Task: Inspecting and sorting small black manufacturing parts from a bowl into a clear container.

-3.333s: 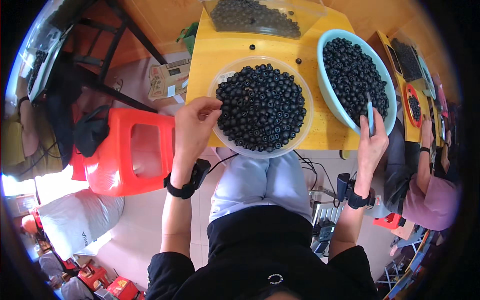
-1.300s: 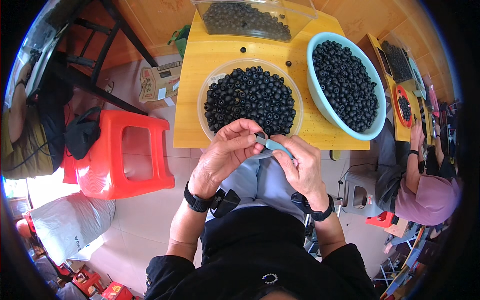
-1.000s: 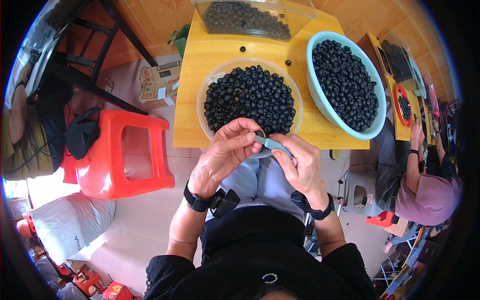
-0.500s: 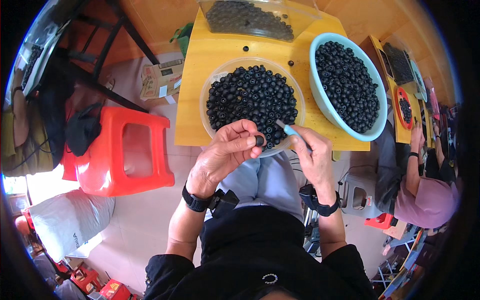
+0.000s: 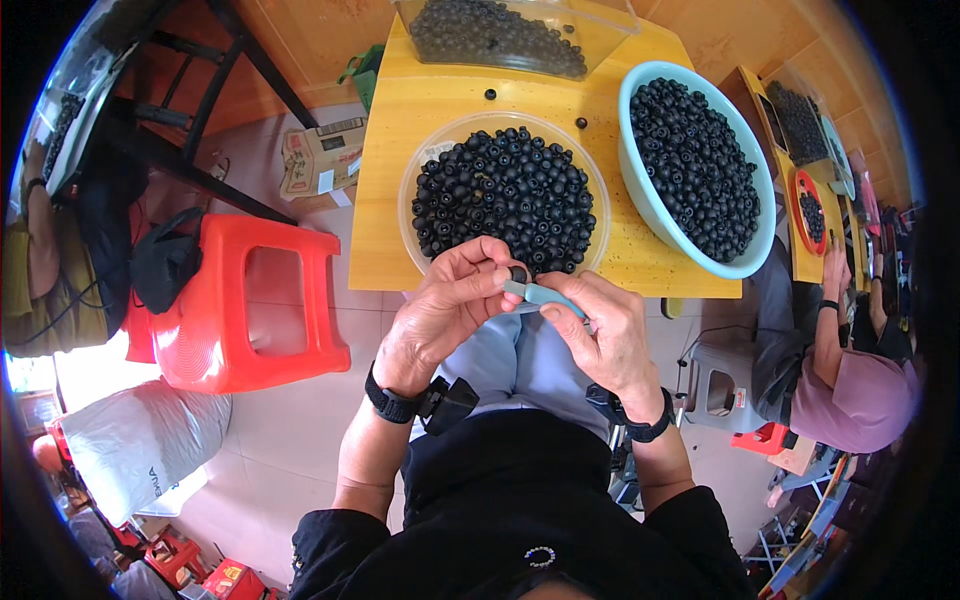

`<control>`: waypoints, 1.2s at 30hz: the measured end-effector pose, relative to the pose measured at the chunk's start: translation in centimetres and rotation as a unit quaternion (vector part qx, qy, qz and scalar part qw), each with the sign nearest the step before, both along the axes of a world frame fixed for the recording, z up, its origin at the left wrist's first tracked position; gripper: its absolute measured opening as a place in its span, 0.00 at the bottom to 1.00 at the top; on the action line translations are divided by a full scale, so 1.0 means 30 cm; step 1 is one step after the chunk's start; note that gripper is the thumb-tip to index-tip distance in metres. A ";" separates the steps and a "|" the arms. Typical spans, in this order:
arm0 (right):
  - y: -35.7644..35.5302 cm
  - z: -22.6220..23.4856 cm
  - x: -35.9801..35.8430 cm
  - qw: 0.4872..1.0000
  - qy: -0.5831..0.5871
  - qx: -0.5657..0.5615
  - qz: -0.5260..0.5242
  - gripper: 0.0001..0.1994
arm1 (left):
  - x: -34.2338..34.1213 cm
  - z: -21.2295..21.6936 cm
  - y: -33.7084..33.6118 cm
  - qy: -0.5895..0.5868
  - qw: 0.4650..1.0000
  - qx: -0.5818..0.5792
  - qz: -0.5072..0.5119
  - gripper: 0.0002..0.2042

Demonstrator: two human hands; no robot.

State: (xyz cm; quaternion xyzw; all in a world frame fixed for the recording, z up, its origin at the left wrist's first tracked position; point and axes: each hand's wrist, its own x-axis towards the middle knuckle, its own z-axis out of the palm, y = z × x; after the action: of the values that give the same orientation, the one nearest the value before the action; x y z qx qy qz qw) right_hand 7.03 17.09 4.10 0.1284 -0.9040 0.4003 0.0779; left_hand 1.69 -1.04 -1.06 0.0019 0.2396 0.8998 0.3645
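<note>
Between the thumb and fingers of my left hand [image 5: 455, 300] is a small round black piece [image 5: 517, 274], pinched at the near rim of a shallow clear tub [image 5: 408, 215]. My right hand [image 5: 605, 325] grips a small knife [image 5: 550, 297] with a pale blue handle. Its short blade lies against the black piece or just beside it; which of the two I cannot tell. The tub holds a heap of similar black pieces [image 5: 505, 195], many showing a hole. Both hands are in front of the tub, above my lap.
On the yellow table [image 5: 385, 180], a light blue basin [image 5: 628, 130] full of black pieces stands right, a clear bin [image 5: 600, 45] at the back. Two loose pieces lie between. A red stool [image 5: 225, 330] stands left. A co-worker [image 5: 850, 390] sits at right.
My right hand has moved left and turned, bringing the knife blade from above the tub to the black piece. My left hand stays nearly in place, still pinching it.
</note>
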 end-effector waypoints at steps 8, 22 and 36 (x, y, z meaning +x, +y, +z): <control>0.004 0.003 0.001 1.000 0.000 -0.008 -0.017 0.10 | 0.001 0.003 0.002 -0.001 1.000 0.010 -0.005 0.06; 0.032 0.036 0.008 0.989 -0.029 -0.139 0.037 0.17 | 0.021 0.045 0.039 0.054 0.995 -0.079 -0.028 0.13; 0.368 0.013 -0.053 0.944 0.127 0.064 -0.297 0.14 | -0.039 0.097 -0.098 0.198 0.854 -0.438 0.202 0.07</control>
State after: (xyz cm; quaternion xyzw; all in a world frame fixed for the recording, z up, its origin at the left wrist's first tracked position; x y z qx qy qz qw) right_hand 5.43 28.13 4.50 -0.0915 -0.9074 0.2803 0.2994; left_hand 0.51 -3.98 1.85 -0.0280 0.6710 0.7363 0.0830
